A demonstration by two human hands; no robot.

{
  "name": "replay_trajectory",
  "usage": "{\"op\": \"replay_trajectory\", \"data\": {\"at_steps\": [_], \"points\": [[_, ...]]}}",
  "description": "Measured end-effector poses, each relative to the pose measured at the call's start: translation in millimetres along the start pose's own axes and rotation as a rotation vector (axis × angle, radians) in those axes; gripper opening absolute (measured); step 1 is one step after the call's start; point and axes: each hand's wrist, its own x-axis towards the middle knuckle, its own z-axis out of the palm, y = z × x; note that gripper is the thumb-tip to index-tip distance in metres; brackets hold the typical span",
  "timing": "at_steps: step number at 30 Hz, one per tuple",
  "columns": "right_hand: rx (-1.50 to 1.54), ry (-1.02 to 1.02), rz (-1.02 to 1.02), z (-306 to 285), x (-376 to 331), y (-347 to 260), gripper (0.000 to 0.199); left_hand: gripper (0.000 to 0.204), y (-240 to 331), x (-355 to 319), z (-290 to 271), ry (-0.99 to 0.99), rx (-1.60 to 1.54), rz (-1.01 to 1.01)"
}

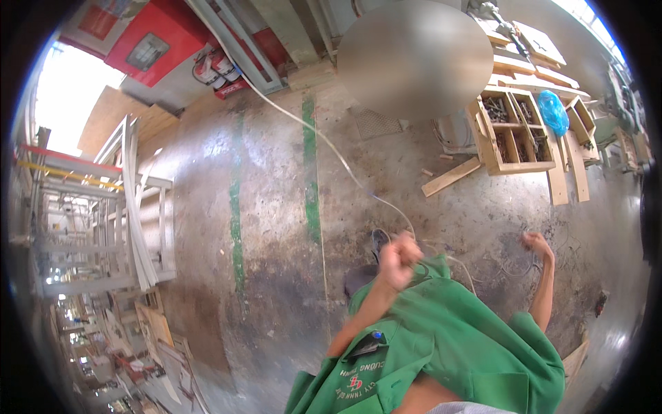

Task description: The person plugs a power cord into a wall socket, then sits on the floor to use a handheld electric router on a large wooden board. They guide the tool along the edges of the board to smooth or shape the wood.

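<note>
My left hand (401,261) is raised in front of the green jacket (455,310), fingers curled and smeared by motion. A pale hose (338,153) runs across the floor and reaches the top of this hand; whether the fingers grip it is unclear. Below, a dark shoe (379,240) shows partly behind the hand. My right hand (536,243) is held out to the right with the forearm upright and the fingers curled in. What it holds, if anything, cannot be made out. Near it, a thin cable (510,270) lies looped on the floor.
A wooden compartment box (514,167) of metal fasteners stands at the upper right, beside a blue plastic bag (553,112). Loose wooden boards (452,177) lie near it. Metal frames (145,228) stand at left. Fire extinguishers (215,69) are at the far wall by a red cabinet (157,41).
</note>
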Motion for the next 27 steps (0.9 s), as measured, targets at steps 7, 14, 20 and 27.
{"op": "replay_trajectory", "data": {"at_steps": [7,14,20,27], "points": [[0.068,-0.318,0.128,193,56,-130,0.045,0.019,64,41,45,-0.273,0.888,-0.744],[1.448,0.223,0.025,306,54,-244,0.06,0.031,144,11,116,-1.216,1.247,-0.639],[1.668,0.198,-0.367,347,57,-400,0.066,0.033,323,30,126,-0.84,1.401,-0.635],[1.907,0.234,-0.177,297,176,-471,0.033,0.035,430,56,118,-1.232,1.768,-0.557]]}}
